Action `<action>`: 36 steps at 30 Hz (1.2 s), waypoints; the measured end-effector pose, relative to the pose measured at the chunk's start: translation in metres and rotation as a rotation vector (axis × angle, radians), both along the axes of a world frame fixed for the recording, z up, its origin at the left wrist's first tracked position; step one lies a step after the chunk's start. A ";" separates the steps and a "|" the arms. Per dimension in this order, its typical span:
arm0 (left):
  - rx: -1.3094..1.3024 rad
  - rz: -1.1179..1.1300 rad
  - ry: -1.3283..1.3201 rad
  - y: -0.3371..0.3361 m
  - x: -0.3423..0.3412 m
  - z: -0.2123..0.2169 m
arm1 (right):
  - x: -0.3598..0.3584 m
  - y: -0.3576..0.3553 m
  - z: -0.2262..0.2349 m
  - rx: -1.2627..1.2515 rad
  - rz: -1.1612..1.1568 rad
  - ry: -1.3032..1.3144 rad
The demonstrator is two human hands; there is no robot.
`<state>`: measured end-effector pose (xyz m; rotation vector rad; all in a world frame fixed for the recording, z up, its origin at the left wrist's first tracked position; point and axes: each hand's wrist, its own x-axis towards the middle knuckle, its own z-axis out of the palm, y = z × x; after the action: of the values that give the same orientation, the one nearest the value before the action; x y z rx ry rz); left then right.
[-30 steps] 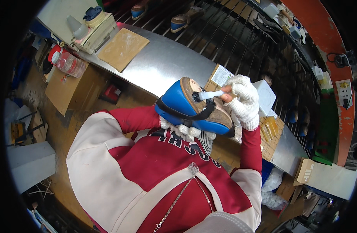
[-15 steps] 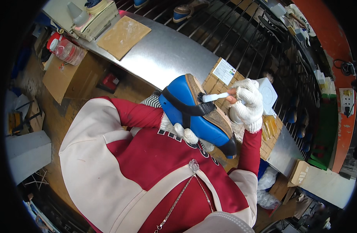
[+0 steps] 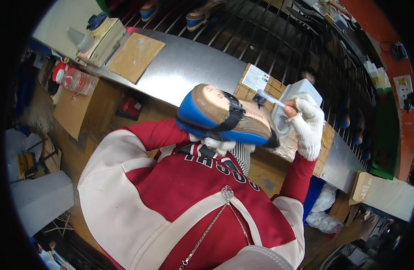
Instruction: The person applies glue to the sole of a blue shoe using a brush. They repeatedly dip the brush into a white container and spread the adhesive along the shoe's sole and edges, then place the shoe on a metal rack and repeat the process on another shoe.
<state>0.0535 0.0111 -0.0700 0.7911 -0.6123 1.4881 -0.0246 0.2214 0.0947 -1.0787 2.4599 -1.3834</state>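
A blue shoe with a black strap around it is tipped so that its brown and pale underside shows. My gloved left hand is closed on it from below; part of that hand is hidden by the shoe. Between the bare fingertips of my white-gloved right hand is the pale handle of a small brush. The brush's dark bristles are just off the shoe's far side, above the bench mat. Beside the right hand stand a clear plastic tub and a white container.
A metal bench runs beyond the shoe, with a tan board at its left and a printed card on a woven mat. Behind it is a rack of bars with other shoes. A cardboard box stands at left.
The shoe has rolled, so more of its underside faces up. My right hand has drawn the brush away from the sole, moving right toward the tub. The whole view has shifted slightly.
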 end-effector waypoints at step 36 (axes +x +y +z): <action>-1.145 1.137 -0.934 -0.082 -0.171 0.018 | 0.049 0.060 -0.045 -0.310 -0.741 0.094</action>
<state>-0.1171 -0.0707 -0.0524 -0.6812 0.2293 2.8165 0.0241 0.2810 0.0493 -0.2342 2.9295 -1.9835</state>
